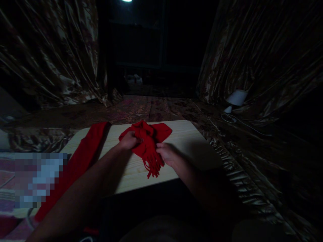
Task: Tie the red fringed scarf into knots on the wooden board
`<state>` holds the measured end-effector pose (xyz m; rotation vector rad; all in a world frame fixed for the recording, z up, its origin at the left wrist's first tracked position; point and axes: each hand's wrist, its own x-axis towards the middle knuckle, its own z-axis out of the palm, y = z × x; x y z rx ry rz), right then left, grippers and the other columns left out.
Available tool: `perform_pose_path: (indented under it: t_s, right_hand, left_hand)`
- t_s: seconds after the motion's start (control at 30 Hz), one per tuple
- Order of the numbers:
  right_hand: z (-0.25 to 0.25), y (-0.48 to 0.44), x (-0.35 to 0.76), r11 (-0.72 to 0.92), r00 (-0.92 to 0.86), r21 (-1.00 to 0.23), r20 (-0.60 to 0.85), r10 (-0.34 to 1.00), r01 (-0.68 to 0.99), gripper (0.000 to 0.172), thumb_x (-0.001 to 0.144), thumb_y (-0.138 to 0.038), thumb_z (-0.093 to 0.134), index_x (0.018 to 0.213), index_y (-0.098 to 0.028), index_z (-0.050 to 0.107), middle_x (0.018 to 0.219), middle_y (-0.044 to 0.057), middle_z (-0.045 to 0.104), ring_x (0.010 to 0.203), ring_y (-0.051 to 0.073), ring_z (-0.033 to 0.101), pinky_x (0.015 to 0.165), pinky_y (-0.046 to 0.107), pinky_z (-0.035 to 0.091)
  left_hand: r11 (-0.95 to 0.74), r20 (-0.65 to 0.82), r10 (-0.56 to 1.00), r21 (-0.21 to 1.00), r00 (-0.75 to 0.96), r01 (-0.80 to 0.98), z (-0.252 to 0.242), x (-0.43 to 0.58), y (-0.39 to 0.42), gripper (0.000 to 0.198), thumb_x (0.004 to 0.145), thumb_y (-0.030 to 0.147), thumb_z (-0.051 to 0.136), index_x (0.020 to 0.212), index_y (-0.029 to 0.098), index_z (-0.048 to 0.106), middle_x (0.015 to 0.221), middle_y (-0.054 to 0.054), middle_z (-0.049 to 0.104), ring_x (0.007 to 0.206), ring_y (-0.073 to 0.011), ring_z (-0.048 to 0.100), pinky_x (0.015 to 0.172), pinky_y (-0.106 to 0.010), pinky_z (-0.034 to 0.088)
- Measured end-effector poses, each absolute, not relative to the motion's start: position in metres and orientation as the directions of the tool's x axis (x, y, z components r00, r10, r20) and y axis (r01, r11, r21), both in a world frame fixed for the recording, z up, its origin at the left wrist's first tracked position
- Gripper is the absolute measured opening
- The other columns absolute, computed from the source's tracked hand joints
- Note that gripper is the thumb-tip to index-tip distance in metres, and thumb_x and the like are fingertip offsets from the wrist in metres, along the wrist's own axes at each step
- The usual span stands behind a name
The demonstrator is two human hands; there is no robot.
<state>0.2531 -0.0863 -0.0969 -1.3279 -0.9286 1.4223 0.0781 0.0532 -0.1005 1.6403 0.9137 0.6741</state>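
Note:
A red scarf [149, 148] with a fringed end lies bunched on a pale wooden table [186, 134], its fringe hanging toward me. My left hand [129, 140] is closed on the scarf's left side, the fingertips partly sunk in the fabric. On the other side, my right hand [165, 153] pinches the scarf's edge just above the fringe. Another length of red cloth [85, 149] runs along the table's left side, past my left forearm; I cannot tell whether it joins the bunched part.
Dark patterned curtains [75, 67] hang at both sides. A small white lamp [237, 98] with a cord stands at the right on fringed, patterned cloth. Striped bedding [7, 188] lies at the lower left beside a blurred-out patch. The room is dim.

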Motion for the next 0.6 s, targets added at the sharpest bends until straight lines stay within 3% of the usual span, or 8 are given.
perform_pose_path:
  t_s: [0.13,0.23,0.37,0.47,0.6]
  right_hand:
    - [-0.093,-0.092,0.244,-0.267,0.078,-0.935,-0.292,0.953,-0.235,0.009,0.073,-0.011,0.061,0.068,-0.02,0.061,0.059,-0.002,0.063,0.051,0.011,0.056,0.053,0.022,0.044]
    - [-0.089,-0.1,0.238,-0.225,0.081,-0.964,-0.238,0.968,-0.14,0.013,0.077,-0.011,0.058,0.067,-0.019,0.059,0.056,-0.004,0.059,0.045,0.009,0.05,0.047,0.02,0.037]
    - [-0.092,-0.11,0.228,-0.233,0.007,-0.971,-0.233,0.972,0.044,0.014,0.08,-0.009,0.054,0.074,-0.021,0.058,0.055,-0.004,0.059,0.044,0.011,0.052,0.044,0.022,0.035]
    - [-0.098,-0.112,0.222,-0.158,0.109,-0.979,-0.144,0.984,0.126,0.021,0.077,-0.004,0.055,0.081,-0.024,0.058,0.056,-0.004,0.06,0.05,0.014,0.057,0.049,0.023,0.04]
    - [-0.102,-0.111,0.221,-0.059,0.231,-0.987,-0.023,0.973,0.15,0.033,0.073,-0.002,0.053,0.089,-0.026,0.067,0.074,-0.001,0.069,0.072,0.017,0.064,0.065,0.025,0.049]
  left_hand:
    - [-0.127,-0.011,0.864,0.963,0.504,0.239,-0.099,0.077,0.052,0.032,0.054,0.036,0.082,0.077,0.016,0.071,0.075,-0.004,0.073,0.066,-0.0221,0.067,0.065,-0.034,0.054]
    - [-0.161,0.02,0.873,0.955,0.487,0.249,-0.099,0.076,0.052,0.03,0.056,0.037,0.081,0.076,0.017,0.071,0.075,-0.003,0.072,0.065,-0.02,0.065,0.064,-0.031,0.052]
    - [-0.164,0.017,0.87,0.952,0.492,0.257,-0.102,0.075,0.053,0.031,0.056,0.039,0.081,0.074,0.016,0.07,0.072,-0.002,0.071,0.063,-0.019,0.063,0.063,-0.031,0.051]
    - [-0.178,0.013,0.861,0.944,0.509,0.277,-0.103,0.075,0.054,0.03,0.057,0.038,0.081,0.073,0.016,0.07,0.072,-0.002,0.071,0.064,-0.0192,0.064,0.065,-0.031,0.051]
    - [-0.142,-0.014,0.835,0.96,0.55,0.24,-0.099,0.074,0.053,0.029,0.057,0.037,0.08,0.074,0.016,0.071,0.073,-0.003,0.071,0.065,-0.0197,0.064,0.066,-0.032,0.051]
